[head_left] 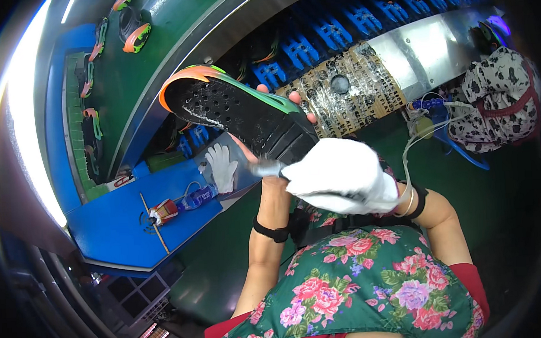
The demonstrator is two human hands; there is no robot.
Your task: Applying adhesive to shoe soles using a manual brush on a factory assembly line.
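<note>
My left hand (246, 149) holds a shoe sole (244, 113) from beneath, its thumb on the near edge and its fingertips showing past the far edge. The sole is black inside, with small holes at one end and an orange and green rim. A white glove covers my right hand (343, 175), which is closed around a small brush (268, 168). The brush's dark bristles are blurred and lie over the sole's near edge; whether they touch it I cannot tell.
Beyond my hands runs a metal ledge (419, 54) partly wrapped in brown tape (345, 93), with blue racks (331, 33) behind. On the left, a blue table (116, 230) bears a bottle (197, 197) and a white glove (222, 167). More shoe parts (135, 33) lie on a green belt (167, 13).
</note>
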